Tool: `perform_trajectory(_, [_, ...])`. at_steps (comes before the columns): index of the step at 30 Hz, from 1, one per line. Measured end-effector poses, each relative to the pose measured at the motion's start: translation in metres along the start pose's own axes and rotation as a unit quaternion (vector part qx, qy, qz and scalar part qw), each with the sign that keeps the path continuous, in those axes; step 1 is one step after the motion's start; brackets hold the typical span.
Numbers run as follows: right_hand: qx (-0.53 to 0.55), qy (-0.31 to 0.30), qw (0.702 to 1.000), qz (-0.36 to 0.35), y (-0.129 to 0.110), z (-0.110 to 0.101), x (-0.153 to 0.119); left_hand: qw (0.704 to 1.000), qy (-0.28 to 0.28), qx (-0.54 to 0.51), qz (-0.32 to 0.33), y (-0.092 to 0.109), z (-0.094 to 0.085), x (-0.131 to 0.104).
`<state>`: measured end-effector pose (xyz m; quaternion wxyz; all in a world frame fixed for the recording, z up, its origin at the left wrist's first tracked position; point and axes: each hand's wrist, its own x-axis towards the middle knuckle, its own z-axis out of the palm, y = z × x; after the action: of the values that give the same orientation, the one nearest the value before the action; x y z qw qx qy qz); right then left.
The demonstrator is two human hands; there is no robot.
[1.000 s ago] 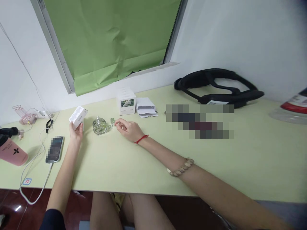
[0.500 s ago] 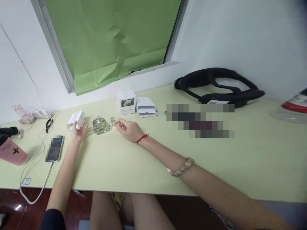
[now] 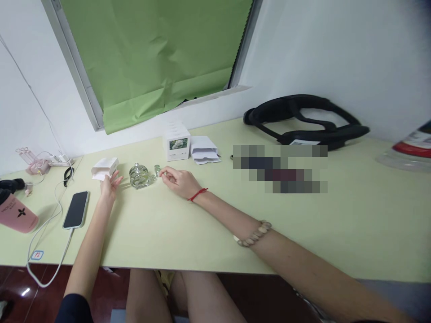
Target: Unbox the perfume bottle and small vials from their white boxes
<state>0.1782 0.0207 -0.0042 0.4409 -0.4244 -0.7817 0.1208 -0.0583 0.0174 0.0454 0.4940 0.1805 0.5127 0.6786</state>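
My left hand (image 3: 109, 185) is palm up with its fingers spread. One digit touches a small white carton (image 3: 107, 165), whose open end faces me. Right of that hand, a clear glass bottle (image 3: 139, 176), ribbed and rounded, stands on the table. A small clear glass piece with a greenish tint (image 3: 157, 169) is beside it, and a smaller clear bit (image 3: 154, 177) lies between them. My right hand (image 3: 177, 181) has its fingers curled, the tips against or just beside the small glass piece. Whether anything is pinched there is hidden.
White boxes (image 3: 178, 148) with a flower picture stand in a row by the wall, beside folded white card (image 3: 204, 150). A plugged-in phone (image 3: 76, 210) and pink cup (image 3: 18, 214) are at left. A black headset-like frame (image 3: 305, 121) lies back right, behind a blurred patch.
The white carton has turned in my left hand's reach, so its open end now faces me. The phone's screen has gone dark. My right hand has stayed in place.
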Motion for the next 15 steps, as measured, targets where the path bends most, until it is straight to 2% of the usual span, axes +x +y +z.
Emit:
perform_trajectory(4, [0.000, -0.004, 1.000, 0.000, 0.0002, 0.0001, 0.0000, 0.997, 0.030, -0.069, -0.001, -0.0007, 0.0014, 0.0017])
perform_trajectory(12, [0.004, -0.014, 1.000, 0.002, -0.0019, -0.0016, 0.0003, 0.994, 0.056, -0.088, 0.014, 0.0000, 0.0041, 0.0001])
perform_trajectory(15, [0.004, -0.017, 1.000, 0.002, -0.0021, -0.0020, 0.0005, 0.994, 0.061, -0.060, 0.066, 0.0030, 0.0044, -0.0016])
